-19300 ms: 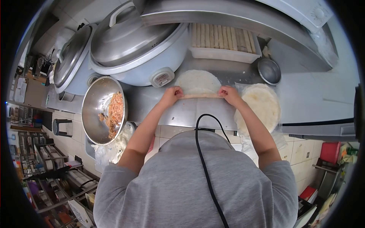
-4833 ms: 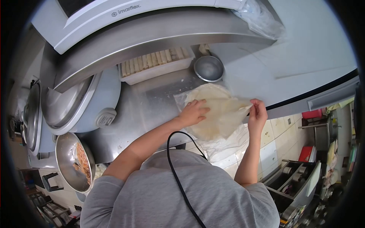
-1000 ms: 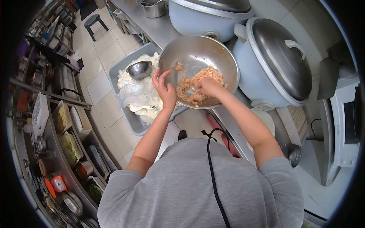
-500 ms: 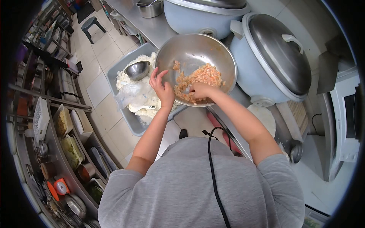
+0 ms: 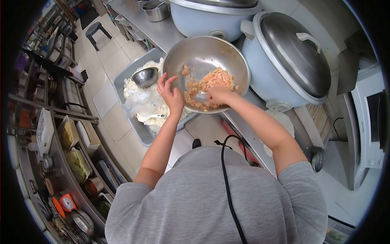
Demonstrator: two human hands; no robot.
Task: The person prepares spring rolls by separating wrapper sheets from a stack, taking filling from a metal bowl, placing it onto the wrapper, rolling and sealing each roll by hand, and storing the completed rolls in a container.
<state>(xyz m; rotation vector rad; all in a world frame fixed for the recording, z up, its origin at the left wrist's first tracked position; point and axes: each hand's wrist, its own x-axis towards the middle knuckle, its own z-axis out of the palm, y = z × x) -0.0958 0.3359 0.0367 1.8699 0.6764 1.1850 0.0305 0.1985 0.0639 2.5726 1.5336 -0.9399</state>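
A large steel mixing bowl (image 5: 195, 51) holds a chopped, moist orange-pink food mixture (image 5: 217, 78), heaped toward its right side and smeared lower down. My right hand (image 5: 219, 96) is inside the bowl at the near side, fingers curled down at the mixture; whatever they pinch is hidden. At the bowl's near left rim, my left hand (image 5: 172, 96) has its fingers stretched and apart, holding nothing. Beside and below it sits a blue-grey tub (image 5: 119, 81) of white cooked rice (image 5: 131, 87), with a small steel bowl (image 5: 145, 77), a clear plastic bag (image 5: 140, 101) and a white spoon (image 5: 151, 116) on the rice.
Two large pale-blue cookers with lids, one at the back (image 5: 211, 20) and one at right (image 5: 268, 61), flank the bowl. A steel pot (image 5: 156, 14) stands on the steel counter (image 5: 132, 10). Shelves with food containers (image 5: 77, 164) line the left; a stool (image 5: 95, 31) stands on the floor.
My right hand has shifted slightly right inside the bowl, showing a little more of the bowl's bottom. My left hand stays at the rim. The whole view has moved slightly.
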